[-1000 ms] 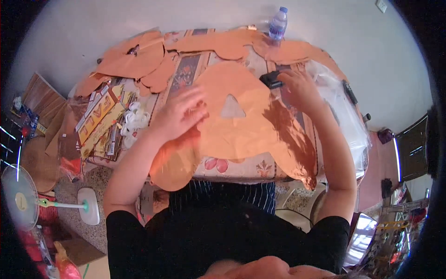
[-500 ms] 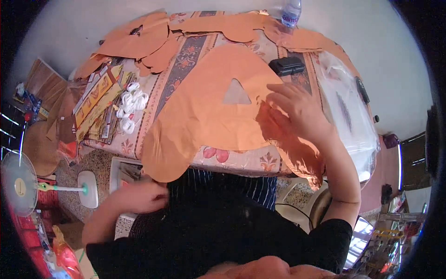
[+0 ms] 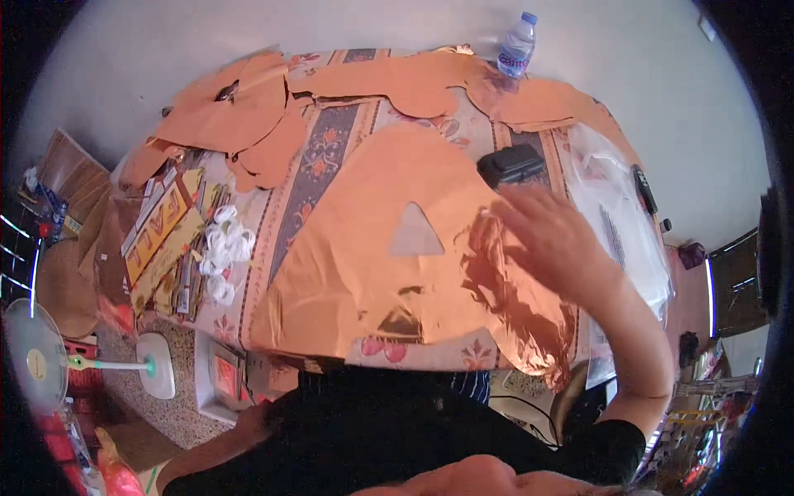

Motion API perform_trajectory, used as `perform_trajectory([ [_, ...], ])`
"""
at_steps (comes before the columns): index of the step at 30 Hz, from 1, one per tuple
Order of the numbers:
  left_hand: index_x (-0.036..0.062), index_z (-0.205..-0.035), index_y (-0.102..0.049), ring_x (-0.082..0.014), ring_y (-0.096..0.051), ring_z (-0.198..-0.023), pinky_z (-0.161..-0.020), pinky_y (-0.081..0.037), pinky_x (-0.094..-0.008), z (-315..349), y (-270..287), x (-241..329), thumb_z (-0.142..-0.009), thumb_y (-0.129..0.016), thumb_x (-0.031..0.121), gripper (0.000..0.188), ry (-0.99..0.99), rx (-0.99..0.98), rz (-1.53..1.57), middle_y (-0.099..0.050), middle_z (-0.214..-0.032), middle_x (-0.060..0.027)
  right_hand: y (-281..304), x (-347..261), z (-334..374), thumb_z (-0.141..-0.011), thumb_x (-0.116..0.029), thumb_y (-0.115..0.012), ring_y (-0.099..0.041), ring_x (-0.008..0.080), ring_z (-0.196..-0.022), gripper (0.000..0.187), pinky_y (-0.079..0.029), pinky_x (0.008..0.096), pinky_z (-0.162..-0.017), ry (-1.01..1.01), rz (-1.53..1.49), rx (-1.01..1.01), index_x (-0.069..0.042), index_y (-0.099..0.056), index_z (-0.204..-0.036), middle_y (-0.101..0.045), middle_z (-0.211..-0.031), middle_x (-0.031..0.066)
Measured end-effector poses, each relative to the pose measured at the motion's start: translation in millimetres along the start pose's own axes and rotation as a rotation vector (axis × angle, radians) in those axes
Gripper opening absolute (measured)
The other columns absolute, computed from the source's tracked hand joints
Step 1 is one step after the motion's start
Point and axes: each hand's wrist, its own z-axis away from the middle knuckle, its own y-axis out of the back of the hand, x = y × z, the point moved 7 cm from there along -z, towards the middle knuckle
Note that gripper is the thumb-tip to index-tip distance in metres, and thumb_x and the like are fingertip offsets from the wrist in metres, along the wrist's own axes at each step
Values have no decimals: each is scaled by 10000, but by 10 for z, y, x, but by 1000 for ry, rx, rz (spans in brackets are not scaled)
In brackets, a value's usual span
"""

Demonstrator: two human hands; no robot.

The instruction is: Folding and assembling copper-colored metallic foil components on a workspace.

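A large flat copper-orange foil balloon (image 3: 347, 248), shaped like a letter with a triangular hole, lies across the near middle of the table. Its right leg is crumpled and shiny. My right hand (image 3: 550, 240) is over that crumpled leg, fingers extended and touching the foil near its upper part. Down at the lower left, below the table edge, my left hand (image 3: 256, 417) is dim and blurred, apart from the foil; its fingers cannot be made out. More flat foil balloons (image 3: 389, 78) lie along the far side of the table.
Yellow-and-brown packets (image 3: 165, 240) and white ribbon coils (image 3: 225, 248) lie at left. A black case (image 3: 511, 165) sits beyond the foil, with clear plastic bags (image 3: 620, 223) at right. A water bottle (image 3: 517, 50) stands at the back. A fan (image 3: 37, 355) stands left of the table.
The view has tilted, so the table sits lower in the picture. My left hand has dropped back toward my body. The balloon's lower left leg has folded or slipped at the table edge.
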Motion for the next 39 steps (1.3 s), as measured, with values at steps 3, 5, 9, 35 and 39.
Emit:
perform_trajectory([
  [3,-5,-1115,-487,-393,-634,-857,-719,-504,-500,-243,122,103,-808,-607,442,556,-49,23,30,-632,-840,-248,-64,188,-253,-717,-144,-714,-447,350,-1224,605,-382,420,-1014,-12,-131,91,-48,-487,-1270,-457,-1334,178],
  [5,2,-1110,-491,-392,-634,-851,-713,-503,-502,-242,67,185,-811,-600,449,549,-54,18,66,-632,-836,-245,-256,159,-466,-757,-178,-697,-391,364,-1277,628,-344,437,-1048,-2,-307,-13,-44,-450,-1318,-392,-1400,194],
  [9,16,-1100,-501,-392,-634,-837,-701,-501,-506,-137,28,326,-817,-587,462,536,-57,-7,132,-634,-826,-238,-624,107,-922,-844,-301,-624,-266,357,-1374,652,-231,443,-1119,74,-333,-33,-51,-377,-1392,-268,-1486,199],
  [35,69,-1005,-527,-396,-638,-808,-704,-508,-511,449,-487,148,-815,-564,341,334,119,-65,24,-653,-838,-197,-798,85,-1083,-827,-397,-564,-276,341,-1371,714,-145,503,-1131,110,-302,-49,-34,-349,-1403,-332,-1456,189],
  [39,68,-1011,-530,-387,-646,-812,-698,-514,-506,421,-548,139,-821,-557,318,315,203,-150,5,-661,-852,-191,-829,102,-1100,-812,-421,-582,-230,324,-1397,738,-124,500,-1137,78,-307,-117,-75,-344,-1419,-291,-1489,159],
])
